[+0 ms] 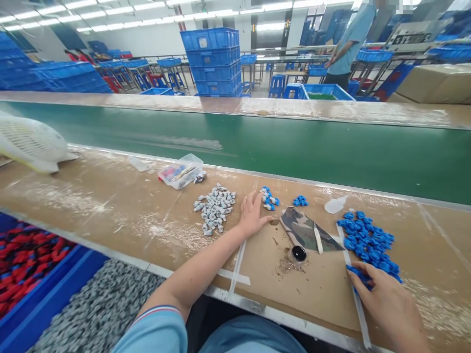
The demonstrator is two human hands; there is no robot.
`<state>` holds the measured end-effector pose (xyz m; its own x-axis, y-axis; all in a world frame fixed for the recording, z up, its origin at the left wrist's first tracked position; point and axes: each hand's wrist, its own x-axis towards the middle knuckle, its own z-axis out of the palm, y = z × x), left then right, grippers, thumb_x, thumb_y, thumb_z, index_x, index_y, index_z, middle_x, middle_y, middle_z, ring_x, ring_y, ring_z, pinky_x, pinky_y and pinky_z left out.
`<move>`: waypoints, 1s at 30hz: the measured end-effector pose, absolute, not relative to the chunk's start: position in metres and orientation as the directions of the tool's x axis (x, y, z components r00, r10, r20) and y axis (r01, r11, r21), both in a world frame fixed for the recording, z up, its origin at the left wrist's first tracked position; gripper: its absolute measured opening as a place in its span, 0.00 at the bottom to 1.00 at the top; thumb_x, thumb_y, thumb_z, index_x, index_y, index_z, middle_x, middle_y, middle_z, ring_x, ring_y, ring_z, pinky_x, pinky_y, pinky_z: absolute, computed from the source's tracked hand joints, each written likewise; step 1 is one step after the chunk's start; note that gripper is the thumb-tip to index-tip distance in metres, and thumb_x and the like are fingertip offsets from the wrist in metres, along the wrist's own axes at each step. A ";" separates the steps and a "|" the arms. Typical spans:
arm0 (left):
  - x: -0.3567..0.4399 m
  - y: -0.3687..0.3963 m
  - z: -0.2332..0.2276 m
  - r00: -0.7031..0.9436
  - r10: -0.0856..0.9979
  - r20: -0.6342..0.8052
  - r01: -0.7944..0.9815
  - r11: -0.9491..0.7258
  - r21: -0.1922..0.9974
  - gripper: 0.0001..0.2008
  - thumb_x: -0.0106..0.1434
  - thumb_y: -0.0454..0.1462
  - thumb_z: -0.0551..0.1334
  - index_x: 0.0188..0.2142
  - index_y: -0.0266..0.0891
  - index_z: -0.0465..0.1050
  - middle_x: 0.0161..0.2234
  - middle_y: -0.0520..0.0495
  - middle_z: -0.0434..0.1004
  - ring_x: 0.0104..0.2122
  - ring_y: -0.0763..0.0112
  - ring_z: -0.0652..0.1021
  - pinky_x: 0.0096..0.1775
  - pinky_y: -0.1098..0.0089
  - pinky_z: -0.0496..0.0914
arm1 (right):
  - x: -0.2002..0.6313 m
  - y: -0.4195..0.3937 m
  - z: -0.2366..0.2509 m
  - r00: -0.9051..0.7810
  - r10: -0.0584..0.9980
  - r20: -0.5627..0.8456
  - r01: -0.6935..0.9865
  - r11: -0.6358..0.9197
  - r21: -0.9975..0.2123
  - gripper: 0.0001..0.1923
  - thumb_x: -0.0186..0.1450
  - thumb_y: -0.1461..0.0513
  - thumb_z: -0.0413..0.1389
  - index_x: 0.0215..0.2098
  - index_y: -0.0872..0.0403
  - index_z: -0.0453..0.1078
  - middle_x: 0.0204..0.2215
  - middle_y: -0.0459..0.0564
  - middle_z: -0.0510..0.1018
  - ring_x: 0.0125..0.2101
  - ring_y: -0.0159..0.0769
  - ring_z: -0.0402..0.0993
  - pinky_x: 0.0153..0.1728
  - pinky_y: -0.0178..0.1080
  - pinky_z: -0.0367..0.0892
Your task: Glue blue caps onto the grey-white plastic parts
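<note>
My left hand (253,215) lies on the cardboard-covered bench with its fingers spread. Its fingertips are beside a little cluster of joined blue and grey plastic pieces (270,200). To its left is a pile of small grey plastic pieces (216,206). My right hand (390,304) is at the near edge of a heap of blue plastic pieces (368,238), thumb and fingers closed around a small blue piece (358,275). Between the hands lie a camouflage cloth (301,228), a white-handled tool (318,239) on it, and a small round pot of black liquid (299,253).
A few blue pieces (300,200) sit behind the cloth. Farther left stands a clear plastic box (182,171) with sticks inside. A green conveyor belt (257,142) runs behind the bench. Blue bins of red and grey pieces (99,299) are at lower left. Beyond the belt, a person (349,44) stands.
</note>
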<state>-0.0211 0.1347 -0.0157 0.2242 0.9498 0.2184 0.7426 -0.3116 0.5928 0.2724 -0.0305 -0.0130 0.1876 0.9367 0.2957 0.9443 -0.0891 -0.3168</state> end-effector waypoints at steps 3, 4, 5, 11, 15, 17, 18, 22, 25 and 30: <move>-0.014 0.148 -0.015 0.370 0.912 0.178 0.754 -0.407 0.516 0.40 0.49 0.48 0.68 0.59 0.46 0.57 0.64 0.35 0.46 0.63 0.39 0.48 0.57 0.44 0.49 | 0.270 -0.034 -0.005 0.253 0.911 0.325 0.903 -0.102 -0.417 0.24 0.59 0.44 0.47 0.35 0.51 0.75 0.28 0.54 0.77 0.24 0.43 0.73 0.24 0.46 0.71; -0.010 0.157 -0.014 0.424 0.889 0.174 0.744 -0.452 0.492 0.37 0.50 0.48 0.68 0.58 0.47 0.60 0.64 0.36 0.46 0.63 0.39 0.47 0.57 0.43 0.49 | 0.271 -0.036 -0.005 0.279 0.905 0.322 0.880 -0.107 -0.463 0.24 0.58 0.43 0.49 0.34 0.50 0.75 0.29 0.54 0.77 0.23 0.42 0.74 0.24 0.44 0.71; -0.005 0.168 -0.014 0.475 0.863 0.170 0.730 -0.495 0.471 0.33 0.52 0.48 0.67 0.56 0.48 0.63 0.64 0.37 0.48 0.63 0.40 0.47 0.57 0.44 0.50 | 0.274 -0.039 -0.005 0.301 0.903 0.305 0.849 -0.109 -0.517 0.23 0.57 0.43 0.51 0.32 0.50 0.75 0.30 0.54 0.77 0.23 0.40 0.74 0.24 0.43 0.72; 0.033 0.248 -0.012 0.529 0.829 0.184 0.729 -0.554 0.401 0.12 0.58 0.41 0.64 0.41 0.42 0.72 0.55 0.41 0.64 0.57 0.57 0.62 0.55 0.57 0.59 | 0.290 -0.051 -0.016 0.331 0.938 0.100 0.611 -0.133 -0.780 0.19 0.49 0.46 0.61 0.31 0.49 0.77 0.25 0.49 0.80 0.22 0.39 0.76 0.21 0.34 0.74; 0.058 0.297 -0.009 0.460 0.866 0.197 0.762 -0.499 0.412 0.10 0.59 0.38 0.62 0.41 0.39 0.71 0.48 0.40 0.69 0.52 0.58 0.65 0.51 0.58 0.62 | 0.282 -0.052 -0.007 0.358 0.923 0.138 0.517 -0.073 -0.853 0.14 0.49 0.50 0.63 0.28 0.50 0.78 0.27 0.51 0.80 0.26 0.39 0.77 0.25 0.32 0.74; 0.068 0.316 -0.008 0.413 0.889 0.199 0.781 -0.458 0.425 0.09 0.60 0.37 0.61 0.40 0.38 0.71 0.47 0.38 0.69 0.51 0.56 0.65 0.51 0.57 0.62 | 0.274 -0.049 0.000 0.362 0.926 0.101 0.472 -0.089 -0.877 0.13 0.51 0.51 0.63 0.30 0.50 0.78 0.28 0.51 0.80 0.28 0.38 0.78 0.28 0.32 0.75; 0.071 0.323 -0.008 0.396 0.896 0.202 0.786 -0.444 0.431 0.09 0.60 0.37 0.61 0.40 0.38 0.71 0.47 0.38 0.69 0.51 0.56 0.65 0.51 0.57 0.61 | 0.271 -0.048 0.004 0.357 0.932 0.066 0.439 -0.105 -0.892 0.13 0.53 0.52 0.62 0.32 0.50 0.78 0.29 0.51 0.81 0.29 0.38 0.78 0.29 0.32 0.75; 0.077 0.328 -0.006 0.325 0.918 0.227 0.803 -0.395 0.446 0.13 0.61 0.39 0.59 0.46 0.38 0.69 0.57 0.36 0.62 0.59 0.49 0.55 0.57 0.50 0.53 | 0.260 -0.045 0.011 0.311 0.950 -0.034 0.279 -0.125 -0.952 0.16 0.59 0.52 0.58 0.41 0.50 0.77 0.40 0.54 0.79 0.35 0.38 0.78 0.36 0.36 0.75; 0.069 0.303 0.004 0.314 0.919 0.239 0.817 -0.390 0.425 0.18 0.61 0.39 0.59 0.51 0.36 0.65 0.62 0.34 0.54 0.62 0.46 0.51 0.58 0.48 0.50 | 0.257 -0.046 0.009 0.282 0.958 -0.041 0.265 -0.119 -0.957 0.16 0.60 0.52 0.57 0.42 0.50 0.76 0.41 0.55 0.79 0.38 0.39 0.77 0.40 0.40 0.74; 0.016 0.216 0.027 0.438 0.869 0.231 0.778 -0.495 0.387 0.26 0.56 0.37 0.64 0.53 0.35 0.62 0.61 0.33 0.57 0.62 0.48 0.56 0.59 0.52 0.53 | 0.252 -0.044 0.001 0.222 0.975 0.015 0.305 -0.055 -0.951 0.17 0.60 0.52 0.57 0.44 0.51 0.75 0.40 0.55 0.79 0.40 0.40 0.77 0.42 0.40 0.73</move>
